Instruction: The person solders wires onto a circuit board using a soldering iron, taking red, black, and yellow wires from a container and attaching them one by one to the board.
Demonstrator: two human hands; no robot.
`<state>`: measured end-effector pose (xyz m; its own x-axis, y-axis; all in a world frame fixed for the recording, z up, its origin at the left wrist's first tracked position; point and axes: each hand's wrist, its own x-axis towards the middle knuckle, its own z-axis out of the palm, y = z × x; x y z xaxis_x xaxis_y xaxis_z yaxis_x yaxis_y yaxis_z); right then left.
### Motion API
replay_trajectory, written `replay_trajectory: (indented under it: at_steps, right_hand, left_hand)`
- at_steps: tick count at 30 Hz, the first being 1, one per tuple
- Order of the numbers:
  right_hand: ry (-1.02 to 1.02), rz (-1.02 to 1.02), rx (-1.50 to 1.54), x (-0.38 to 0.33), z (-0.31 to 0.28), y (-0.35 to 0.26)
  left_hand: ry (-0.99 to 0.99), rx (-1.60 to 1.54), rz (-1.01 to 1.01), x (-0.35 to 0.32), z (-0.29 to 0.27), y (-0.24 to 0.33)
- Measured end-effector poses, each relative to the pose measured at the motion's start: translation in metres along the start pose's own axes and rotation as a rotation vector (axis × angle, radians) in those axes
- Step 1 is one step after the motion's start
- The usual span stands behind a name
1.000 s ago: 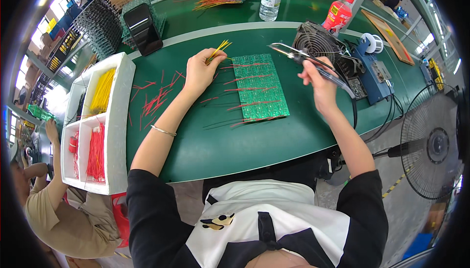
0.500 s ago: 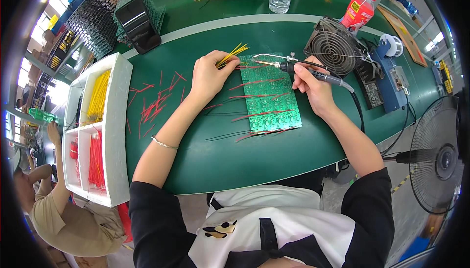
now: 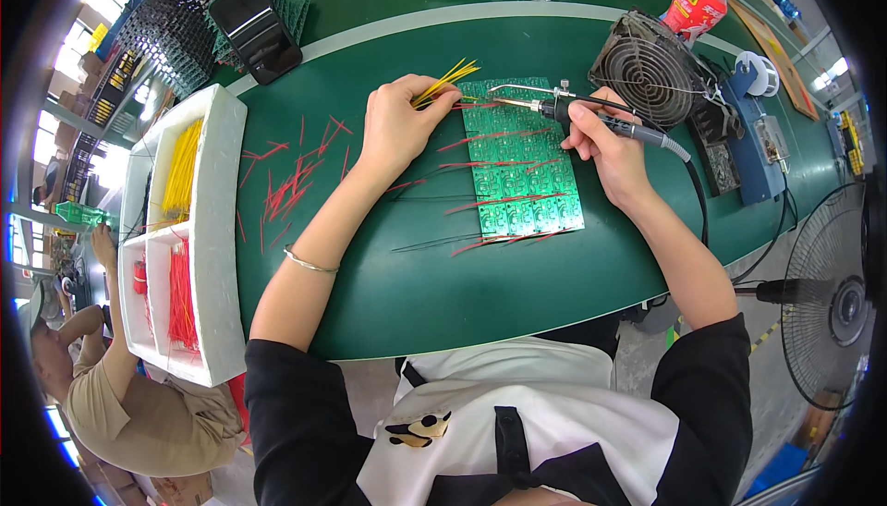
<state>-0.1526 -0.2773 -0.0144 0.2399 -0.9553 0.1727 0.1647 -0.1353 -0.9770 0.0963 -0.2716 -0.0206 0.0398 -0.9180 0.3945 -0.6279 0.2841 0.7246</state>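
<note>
A green circuit board panel (image 3: pixel 522 150) lies on the bench, with rows of red and black wires sticking out past its left edge. At its upper left corner, my left hand (image 3: pixel 404 118) is closed on a bundle of yellow wires (image 3: pixel 447 81). My right hand (image 3: pixel 605 144) grips a soldering iron (image 3: pixel 601 121) with a thin metal feed tube along it. The iron's tip points left, over the upper part of the panel; whether it touches the board I cannot tell. Cut red wires (image 3: pixel 294 182) are scattered left of my left forearm.
A white foam box (image 3: pixel 237 229) with yellow and red wires stands at left. A black fan (image 3: pixel 645 76), a blue soldering station (image 3: pixel 753 150) with a solder reel (image 3: pixel 758 73) and a red bottle (image 3: pixel 698 2) stand at right. A black phone-like device (image 3: pixel 256 30) is far left. Another person (image 3: pixel 139 404) sits at left.
The view has shifted slightly, so the bench things appear moved. Both hands keep their holds near the panel's top, and the iron still points left over it.
</note>
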Motion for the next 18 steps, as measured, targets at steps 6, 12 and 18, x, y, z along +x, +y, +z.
replay_trajectory:
  at_steps: [6,12,18]
  right_hand:
    - [0.0,0.005,-0.001,-0.0004,-0.0001,0.0013]
    - [-0.001,0.015,-0.013,-0.0006,0.0001,-0.0003]
    - [-0.007,0.011,-0.008,-0.0004,-0.0009,0.0017]
  left_hand:
    - [0.014,-0.027,-0.03,-0.0006,0.0012,0.0005]
    - [0.014,-0.016,-0.008,-0.0008,0.0005,0.0004]
    - [0.014,-0.027,0.001,-0.0005,0.0013,0.0001]
